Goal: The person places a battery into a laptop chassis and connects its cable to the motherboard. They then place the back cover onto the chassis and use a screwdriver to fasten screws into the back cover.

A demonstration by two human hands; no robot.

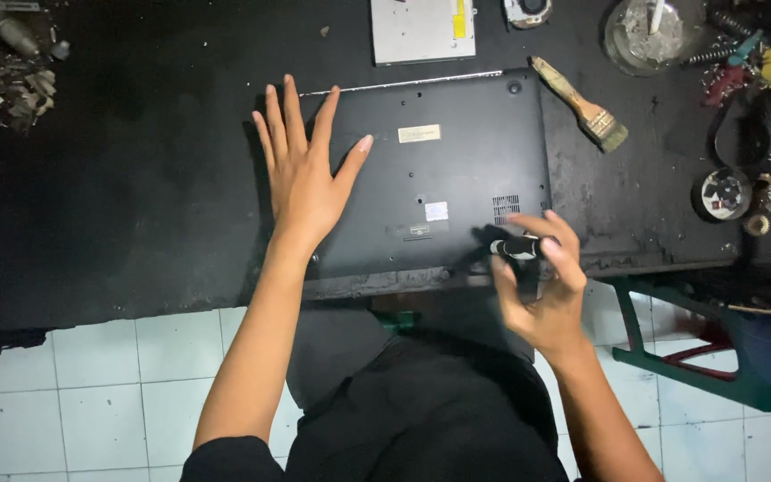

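Black, grimy worktop [136, 223] carries an upturned laptop [457, 170], long axis along the front edge. Right hand [542, 286] grips a black screwdriver [518, 247] at the laptop's near right corner; left hand [305, 170] lies flat, fingers spread, pressing its left side.

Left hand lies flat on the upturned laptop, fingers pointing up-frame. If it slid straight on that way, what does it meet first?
Probably the laptop's far edge, with its thin silver strip, just past the left hand's fingertips. Beyond that is bare black table; depth is unclear.

Left hand [301, 170] flat, splayed; right hand [537, 286] curled (fingers [551, 254] closed).
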